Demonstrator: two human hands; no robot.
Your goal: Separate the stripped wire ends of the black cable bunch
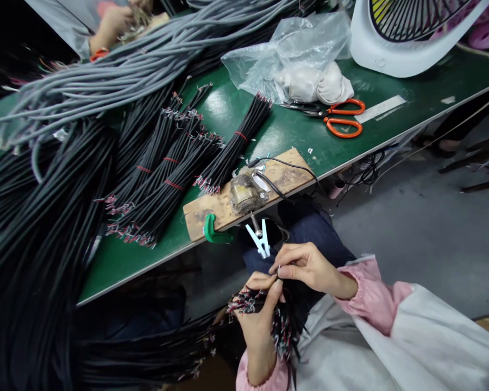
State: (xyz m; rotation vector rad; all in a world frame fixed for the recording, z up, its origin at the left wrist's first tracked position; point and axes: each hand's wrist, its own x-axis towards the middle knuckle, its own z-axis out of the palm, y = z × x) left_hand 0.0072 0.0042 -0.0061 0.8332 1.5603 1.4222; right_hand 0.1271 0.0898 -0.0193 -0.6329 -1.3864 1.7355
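Thumb and fingers of the right grip (307, 266) are closed in a pinch on a thin wire tip (279, 271), just above my left thumb. With the left grip (257, 320) I hold a bunch of short black cables (283, 326), fingers curled around it and thumb laid towards the pinch; its red and white stripped ends spread on both sides of my hand, over my lap. Pink cuffs (367, 290) circle both my wrists.

Just beyond my fingers, a pale blue clothes peg (259, 241) sits at the end of a metal rod, which sticks out from a small grimy motor (244, 193). That motor rests on a wooden board (293, 168), with a green clamp (212, 231) at the edge of the green surface (293, 125).

Left of the board lie cable bundles tied with red bands (171, 159), one other bundle (240, 138) apart from them. Farther left, long black cables (81, 179) hang over the edge, and grey cables (118, 76) stretch across behind. Orange-handled scissors (344, 127) lie to the right, beside a clear plastic bag (264, 54), near a white fan (395, 62). Across from me, a co-worker's hand (113, 24) shows at the top.
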